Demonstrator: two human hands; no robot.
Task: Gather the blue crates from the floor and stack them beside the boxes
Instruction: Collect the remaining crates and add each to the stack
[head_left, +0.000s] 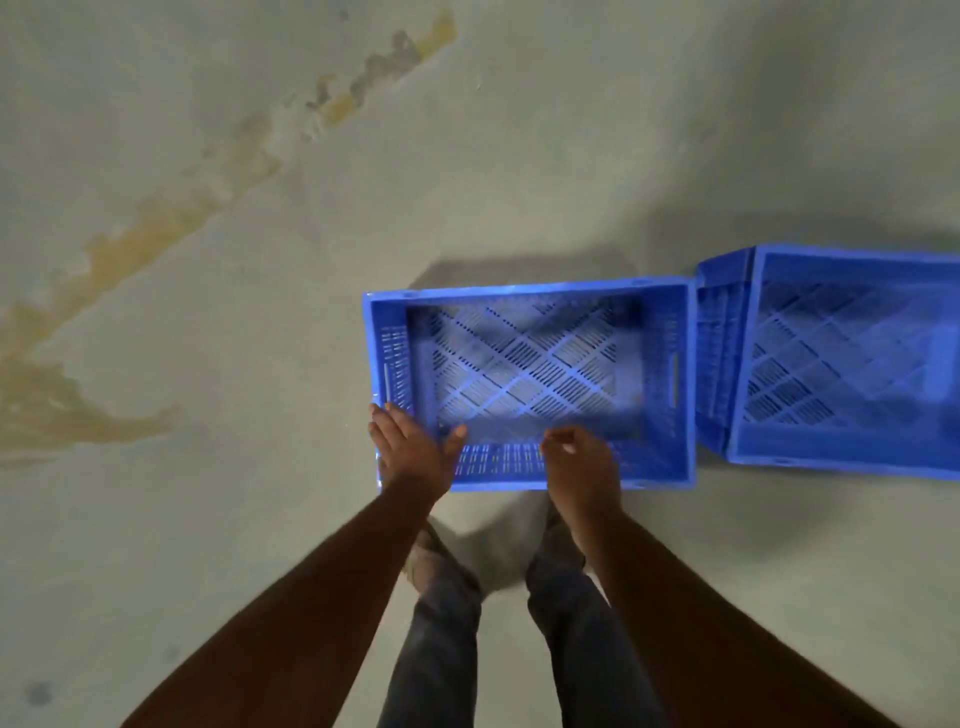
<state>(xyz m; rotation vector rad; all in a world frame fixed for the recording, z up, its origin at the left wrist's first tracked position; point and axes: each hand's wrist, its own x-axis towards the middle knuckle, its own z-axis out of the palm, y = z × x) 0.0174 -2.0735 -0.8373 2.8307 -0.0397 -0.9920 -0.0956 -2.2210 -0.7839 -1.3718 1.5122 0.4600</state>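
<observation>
Your left hand (410, 447), fingers straight, and right hand (582, 457), fingers loosely curled and holding nothing, both meet the near long wall of the blue crate (524, 317), lying crosswise before you beside a second crate (852, 364).

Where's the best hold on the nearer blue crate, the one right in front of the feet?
The nearer blue crate sits open side up, with a slot handle in each short end wall. Best to come from above at both ends, one grip in the left slot, one in the right slot. Both hands now sit at its near long wall instead, which looks less balanced.
</observation>
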